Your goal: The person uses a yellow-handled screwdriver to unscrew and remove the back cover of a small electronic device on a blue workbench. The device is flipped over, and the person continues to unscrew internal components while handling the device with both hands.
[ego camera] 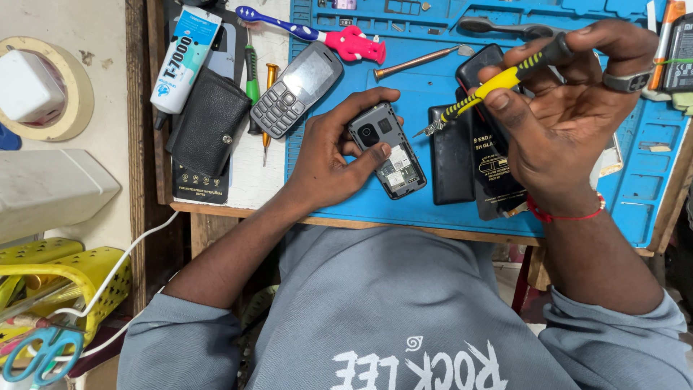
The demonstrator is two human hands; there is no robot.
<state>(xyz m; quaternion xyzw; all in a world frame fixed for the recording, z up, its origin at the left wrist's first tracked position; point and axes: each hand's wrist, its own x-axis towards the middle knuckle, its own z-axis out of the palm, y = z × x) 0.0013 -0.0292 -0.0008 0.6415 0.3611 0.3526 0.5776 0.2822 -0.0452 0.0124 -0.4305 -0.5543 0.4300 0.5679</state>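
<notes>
— On the blue mat (433, 209), near edge, what's happening?
— The left hand (328, 155) pinches an opened keypad phone (388, 149) by its sides; it looks light, rigid, with fragile exposed parts. The right hand (570, 108) pinches a yellow-handled screwdriver (498, 81), tip just beside it.

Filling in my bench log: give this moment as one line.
left hand: holds opened phone | right hand: holds yellow screwdriver, tip near phone | surface: blue mat
</notes>
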